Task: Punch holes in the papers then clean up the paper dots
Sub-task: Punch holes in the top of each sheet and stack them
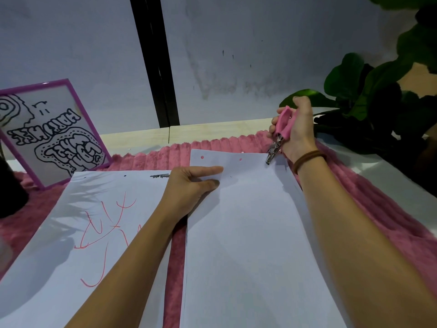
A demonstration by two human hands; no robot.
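Note:
Two white sheets lie side by side on a pink fluffy mat (pixel 369 200). The right sheet (pixel 248 233) has two punched holes along its far edge. My right hand (pixel 295 133) grips a pink-handled hole punch (pixel 280 136), whose metal jaws sit at the sheet's far right corner. My left hand (pixel 191 185) rests flat on the right sheet's left edge, index finger stretched out. The left sheet (pixel 78 233) carries red scribbles and two dark holes near its top edge. A tiny paper dot (pixel 231 176) lies on the right sheet.
A purple-framed picture (pixel 52 131) leans at the back left. A dark object (pixel 11 188) stands at the far left edge. A leafy green plant (pixel 378 91) fills the back right. A pale wooden ledge (pixel 212 132) and a white wall lie behind the mat.

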